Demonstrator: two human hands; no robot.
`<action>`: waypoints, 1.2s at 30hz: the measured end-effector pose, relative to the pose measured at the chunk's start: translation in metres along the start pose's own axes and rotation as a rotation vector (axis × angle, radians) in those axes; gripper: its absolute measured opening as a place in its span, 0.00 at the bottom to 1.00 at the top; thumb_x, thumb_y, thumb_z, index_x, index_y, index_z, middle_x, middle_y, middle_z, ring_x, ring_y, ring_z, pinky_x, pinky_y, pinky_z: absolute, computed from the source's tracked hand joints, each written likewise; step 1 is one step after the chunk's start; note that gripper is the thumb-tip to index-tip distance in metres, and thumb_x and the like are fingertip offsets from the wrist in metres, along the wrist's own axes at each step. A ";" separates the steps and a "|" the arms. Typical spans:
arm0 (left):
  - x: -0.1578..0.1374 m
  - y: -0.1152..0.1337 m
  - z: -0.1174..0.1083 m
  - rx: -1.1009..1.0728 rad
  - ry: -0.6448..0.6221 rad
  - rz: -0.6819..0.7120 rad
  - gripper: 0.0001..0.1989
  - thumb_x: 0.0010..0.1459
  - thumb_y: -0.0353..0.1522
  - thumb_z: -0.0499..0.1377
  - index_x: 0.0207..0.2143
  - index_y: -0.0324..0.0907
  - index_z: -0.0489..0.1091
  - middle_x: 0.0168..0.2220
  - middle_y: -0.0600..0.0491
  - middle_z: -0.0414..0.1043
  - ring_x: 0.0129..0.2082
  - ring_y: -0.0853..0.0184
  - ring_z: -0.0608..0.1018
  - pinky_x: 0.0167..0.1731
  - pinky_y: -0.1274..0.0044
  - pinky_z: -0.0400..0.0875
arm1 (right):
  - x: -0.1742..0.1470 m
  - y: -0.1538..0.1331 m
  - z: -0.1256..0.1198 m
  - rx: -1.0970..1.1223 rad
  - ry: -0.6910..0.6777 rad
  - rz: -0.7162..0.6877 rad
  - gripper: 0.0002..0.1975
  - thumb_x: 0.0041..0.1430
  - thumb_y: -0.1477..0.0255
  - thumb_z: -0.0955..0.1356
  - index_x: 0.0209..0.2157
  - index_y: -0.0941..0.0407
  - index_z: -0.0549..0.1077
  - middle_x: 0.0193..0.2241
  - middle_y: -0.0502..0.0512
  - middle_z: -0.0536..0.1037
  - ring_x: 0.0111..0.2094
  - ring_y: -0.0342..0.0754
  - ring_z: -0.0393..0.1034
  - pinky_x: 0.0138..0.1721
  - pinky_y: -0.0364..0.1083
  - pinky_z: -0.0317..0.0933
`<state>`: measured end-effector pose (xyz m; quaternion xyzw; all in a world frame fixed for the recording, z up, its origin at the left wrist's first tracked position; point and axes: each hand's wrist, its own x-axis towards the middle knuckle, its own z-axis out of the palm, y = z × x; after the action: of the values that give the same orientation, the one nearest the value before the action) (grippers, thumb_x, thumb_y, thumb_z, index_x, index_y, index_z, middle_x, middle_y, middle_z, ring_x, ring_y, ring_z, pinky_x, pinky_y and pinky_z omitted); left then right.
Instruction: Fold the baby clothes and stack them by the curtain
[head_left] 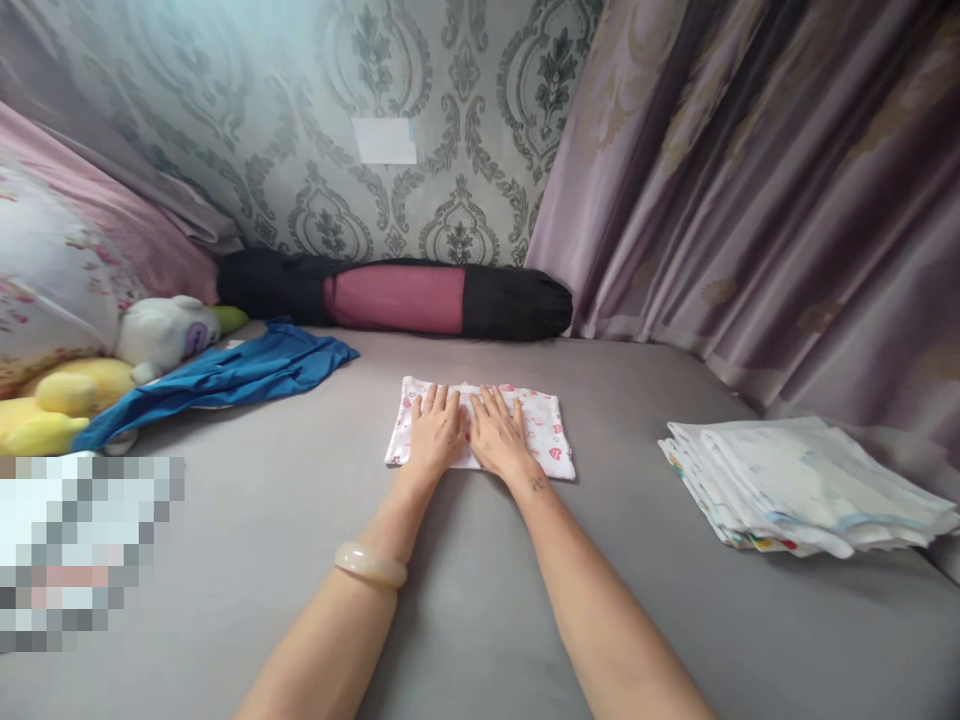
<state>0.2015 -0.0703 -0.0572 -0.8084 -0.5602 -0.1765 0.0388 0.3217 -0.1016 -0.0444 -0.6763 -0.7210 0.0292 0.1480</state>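
A white cloth [541,408] with pink and red prints lies folded into a rectangle on the grey bed sheet [480,600]. My left hand [435,428] rests flat on its left half, fingers stretched out and pointing away from me. Beside it, my right hand [496,430] presses flat on the middle of the cloth, its fingers slightly spread. The two hands are close together, with a narrow strip of cloth between them. Neither hand grips anything. Parts of the cloth are hidden under the palms.
At the right lies a stack of folded white cloths [810,480]. A blue cloth [240,375], a white plush toy [161,335] and a yellow plush toy [67,395] are on the left. Against the patterned wall rests a long black and dark-pink roll [394,298]. Curtains [750,180] hang at right.
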 end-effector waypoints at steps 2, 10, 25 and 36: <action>0.000 -0.001 0.000 -0.005 -0.019 -0.018 0.24 0.68 0.35 0.42 0.61 0.37 0.60 0.64 0.43 0.59 0.66 0.53 0.57 0.63 0.58 0.49 | 0.001 -0.002 0.004 0.011 -0.001 -0.035 0.26 0.68 0.70 0.52 0.65 0.57 0.57 0.68 0.54 0.52 0.69 0.51 0.39 0.66 0.59 0.29; -0.001 -0.003 0.001 -0.013 -0.158 -0.036 0.24 0.68 0.37 0.41 0.62 0.41 0.60 0.66 0.45 0.56 0.66 0.52 0.57 0.63 0.56 0.50 | 0.001 -0.002 0.011 0.028 -0.035 -0.027 0.26 0.69 0.68 0.52 0.65 0.56 0.58 0.67 0.53 0.54 0.68 0.52 0.43 0.66 0.59 0.33; 0.000 -0.011 0.004 0.039 -0.114 -0.091 0.27 0.68 0.41 0.40 0.63 0.40 0.60 0.66 0.40 0.55 0.67 0.52 0.55 0.64 0.55 0.46 | -0.004 0.010 0.007 -0.039 0.031 0.127 0.26 0.70 0.65 0.52 0.65 0.58 0.58 0.67 0.59 0.52 0.68 0.55 0.41 0.65 0.61 0.30; -0.001 -0.011 0.003 0.048 -0.130 -0.091 0.27 0.68 0.41 0.39 0.63 0.40 0.60 0.66 0.40 0.55 0.67 0.52 0.56 0.64 0.56 0.46 | -0.004 0.010 0.005 -0.027 0.010 0.132 0.26 0.70 0.65 0.52 0.65 0.57 0.58 0.67 0.58 0.53 0.68 0.54 0.42 0.65 0.61 0.30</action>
<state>0.1921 -0.0666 -0.0623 -0.7907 -0.6018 -0.1119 0.0135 0.3299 -0.1037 -0.0520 -0.7244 -0.6745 0.0259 0.1401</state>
